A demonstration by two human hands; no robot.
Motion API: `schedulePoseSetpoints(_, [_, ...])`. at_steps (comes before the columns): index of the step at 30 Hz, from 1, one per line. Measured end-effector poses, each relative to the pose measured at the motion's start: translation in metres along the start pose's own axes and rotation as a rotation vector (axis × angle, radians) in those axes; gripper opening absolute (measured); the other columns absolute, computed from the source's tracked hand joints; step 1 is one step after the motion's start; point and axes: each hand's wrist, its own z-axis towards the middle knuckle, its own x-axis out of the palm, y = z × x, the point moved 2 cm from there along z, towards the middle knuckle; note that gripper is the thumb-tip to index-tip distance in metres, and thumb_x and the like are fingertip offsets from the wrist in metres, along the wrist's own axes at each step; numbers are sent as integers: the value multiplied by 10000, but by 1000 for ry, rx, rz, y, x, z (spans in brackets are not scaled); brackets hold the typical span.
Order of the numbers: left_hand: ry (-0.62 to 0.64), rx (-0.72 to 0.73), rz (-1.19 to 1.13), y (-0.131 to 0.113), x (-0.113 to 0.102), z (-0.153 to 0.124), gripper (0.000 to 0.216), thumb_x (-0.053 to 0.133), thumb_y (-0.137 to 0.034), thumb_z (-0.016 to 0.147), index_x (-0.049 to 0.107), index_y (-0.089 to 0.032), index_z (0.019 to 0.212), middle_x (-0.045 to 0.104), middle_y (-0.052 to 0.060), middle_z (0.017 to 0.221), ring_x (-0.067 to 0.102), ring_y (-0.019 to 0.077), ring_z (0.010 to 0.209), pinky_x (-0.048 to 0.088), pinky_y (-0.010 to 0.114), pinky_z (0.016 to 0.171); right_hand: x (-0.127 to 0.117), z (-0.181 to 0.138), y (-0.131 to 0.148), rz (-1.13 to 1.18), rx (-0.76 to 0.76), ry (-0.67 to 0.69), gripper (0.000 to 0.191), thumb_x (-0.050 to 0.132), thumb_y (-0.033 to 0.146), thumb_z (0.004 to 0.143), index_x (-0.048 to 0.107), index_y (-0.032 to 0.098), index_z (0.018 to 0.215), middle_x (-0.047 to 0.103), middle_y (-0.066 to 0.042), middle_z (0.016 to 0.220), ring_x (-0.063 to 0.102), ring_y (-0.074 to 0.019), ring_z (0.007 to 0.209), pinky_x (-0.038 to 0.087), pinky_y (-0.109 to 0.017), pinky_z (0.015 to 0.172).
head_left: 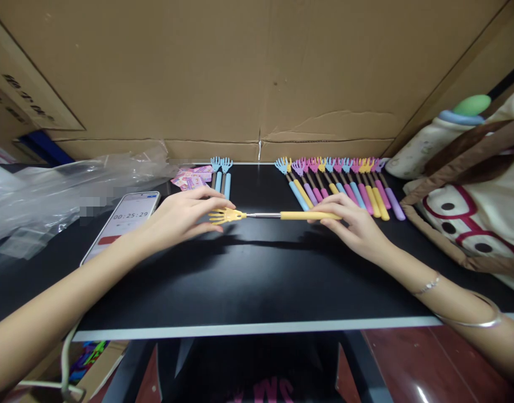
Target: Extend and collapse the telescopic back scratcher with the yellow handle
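A yellow back scratcher [298,215] with a hand-shaped head and a metal shaft lies level above the black table. My right hand [351,224] is closed on the end of its yellow handle. At the other end, my left hand [193,215] has thumb and fingers around the yellow claw head, closed on it. Behind my right hand lies a row of back scratchers [366,190] in blue, yellow, purple and pink, heads toward the cardboard. Two blue back scratchers [227,184] lie beyond my left hand.
A phone [128,215] running a timer and clear plastic bags [72,190] lie at the left, with pink printed cards [192,178] nearby. A cloth bag [470,218] and a white bottle [424,143] stand right. A cardboard wall [223,73] rises behind the black table [257,291].
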Motion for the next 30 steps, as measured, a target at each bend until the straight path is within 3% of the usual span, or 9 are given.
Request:
schedulePoseSetpoints(8, [-43,4,33,-2,-5,1,463,453,-559,949,625,-229,1223,630,88,1168,636,230,1017,501,306,836,-1,2,-1,-55,-27,8,280,493,382,952,707,243,1068,619,-98,935,579,-232,953,520,-394,805])
schedulePoseSetpoints(15, [-112,44,172,-5,-22,4,424,472,-543,944,654,-237,1175,680,73,1081,653,229,969,487,317,825,-9,5,-1,-425,-198,7,310,466,412,965,698,222,1046,655,-85,898,582,-242,928,415,-414,828])
schedulePoseSetpoints(18, [-99,38,211,-5,-24,5,420,453,-539,946,657,-244,1164,686,71,1063,651,227,966,480,326,844,-13,6,-2,-505,-205,23,360,406,448,978,693,230,998,657,-87,900,577,-242,912,389,-413,831])
schedulePoseSetpoints(22, [-18,-151,233,13,-37,-1,432,400,-526,949,646,-230,1145,686,72,1057,632,240,964,459,340,833,-31,6,-19,-547,-118,28,423,358,514,969,677,237,949,626,-105,894,559,-264,899,377,-429,830])
schedulePoseSetpoints(26, [42,-444,179,44,-52,-13,409,365,-526,964,601,-226,1113,701,16,890,617,196,783,398,282,686,-54,6,-47,-452,15,74,487,315,564,961,644,205,959,572,-114,832,527,-256,809,389,-403,731])
schedulePoseSetpoints(30, [131,-438,39,55,-48,-15,379,368,-541,953,605,-260,1044,709,0,874,632,197,792,373,271,680,-63,7,-58,-394,66,140,495,340,591,947,635,194,950,562,-113,830,500,-235,773,370,-370,692])
